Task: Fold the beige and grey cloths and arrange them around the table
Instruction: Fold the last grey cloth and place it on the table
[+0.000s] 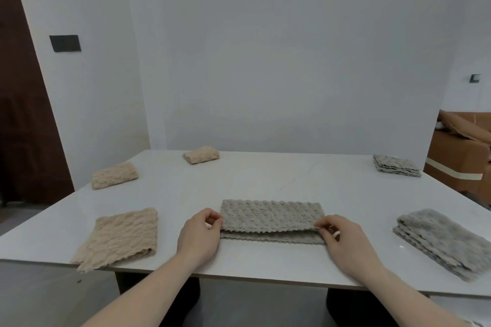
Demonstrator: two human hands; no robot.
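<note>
Both hands, left (199, 236) and right (345, 243), hold a pinching grip on opposite ends of the grey cloth (272, 216), lying crosswise at lower centre.

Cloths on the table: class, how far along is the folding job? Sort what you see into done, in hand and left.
Done: two small beige bundles at far left, and grey stacks far right and near right. In hand: the left hand and right hand pinch the centre grey cloth, folded into a strip. Left: the larger beige cloth overhanging the near edge looks only partly folded.
</note>
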